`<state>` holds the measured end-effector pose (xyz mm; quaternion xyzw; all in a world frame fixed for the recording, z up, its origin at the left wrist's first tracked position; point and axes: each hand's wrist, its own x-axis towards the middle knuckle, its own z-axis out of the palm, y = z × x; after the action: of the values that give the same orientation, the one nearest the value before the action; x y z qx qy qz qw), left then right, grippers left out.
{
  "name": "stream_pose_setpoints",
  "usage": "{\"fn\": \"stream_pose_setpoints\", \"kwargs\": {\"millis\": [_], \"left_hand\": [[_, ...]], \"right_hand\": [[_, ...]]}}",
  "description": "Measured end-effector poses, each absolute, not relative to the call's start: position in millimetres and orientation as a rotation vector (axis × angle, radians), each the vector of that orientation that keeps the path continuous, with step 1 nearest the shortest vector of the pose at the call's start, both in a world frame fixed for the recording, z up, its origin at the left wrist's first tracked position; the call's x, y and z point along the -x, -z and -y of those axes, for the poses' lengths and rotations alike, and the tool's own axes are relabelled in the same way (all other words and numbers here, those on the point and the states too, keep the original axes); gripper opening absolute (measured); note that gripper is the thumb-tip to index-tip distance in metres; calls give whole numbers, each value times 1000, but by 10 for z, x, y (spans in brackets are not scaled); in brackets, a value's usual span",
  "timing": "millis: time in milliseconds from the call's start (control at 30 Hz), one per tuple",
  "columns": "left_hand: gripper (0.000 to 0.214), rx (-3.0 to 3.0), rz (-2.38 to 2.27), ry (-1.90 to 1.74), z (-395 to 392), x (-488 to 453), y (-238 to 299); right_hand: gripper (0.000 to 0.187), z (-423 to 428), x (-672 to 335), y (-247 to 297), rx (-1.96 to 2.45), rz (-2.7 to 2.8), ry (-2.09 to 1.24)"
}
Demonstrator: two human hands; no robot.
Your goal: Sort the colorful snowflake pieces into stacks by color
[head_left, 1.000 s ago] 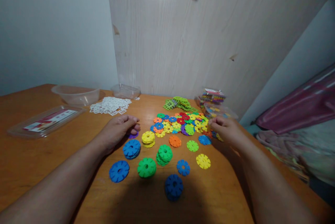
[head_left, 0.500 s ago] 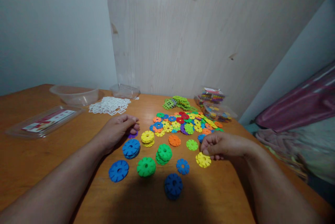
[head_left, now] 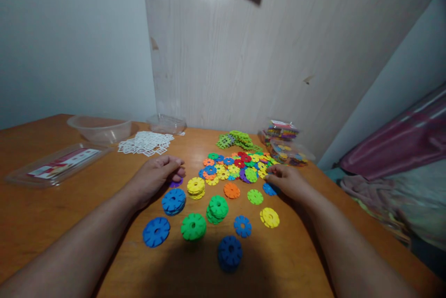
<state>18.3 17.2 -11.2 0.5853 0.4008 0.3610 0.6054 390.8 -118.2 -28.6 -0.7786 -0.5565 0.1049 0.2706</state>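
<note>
Closest to me on the tabletop I see a dark blue stack of notched discs, with a green stack and a blue piece to its left. Beyond them lie a smaller blue disc, yellow pieces, a second green stack, a blue stack, a lime disc and an orange disc. My left hand rests with fingers curled beside a purple disc that it partly hides; I cannot tell whether it grips anything. My right hand is at the near right edge of the loose multicoloured pile, thumb and fingers close together, and I cannot make out whether a piece is pinched there. Farther back are white lattice pieces on the left, green ones in the middle and clear boxes of coloured pieces on the right.
</note>
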Motion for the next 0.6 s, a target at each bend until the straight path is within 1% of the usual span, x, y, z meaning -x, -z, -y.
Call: {"fn": "stream_pose_setpoints", "kwargs": {"millis": [100,167,267,433,600], "left_hand": [[34,-1359,-912,-834,-190,-173,128],[34,-1365,-902,-835,-206,-166,143],[35,-1379,-896,-834,-218,-162,157],[34,-1394,-907,-835,-204,-168,151],[33,-1384,-909,-831,-200,-168,149]], "right_hand": [[53,1124,-3849,263,2256,1566,-116],[58,1095,-3781,224,2327,1594,-17],[54,1057,-3690,182,2409,1600,52],[38,1037,-3661,174,2434,1606,87],[35,1089,-3738,122,2330,1565,224]]}}
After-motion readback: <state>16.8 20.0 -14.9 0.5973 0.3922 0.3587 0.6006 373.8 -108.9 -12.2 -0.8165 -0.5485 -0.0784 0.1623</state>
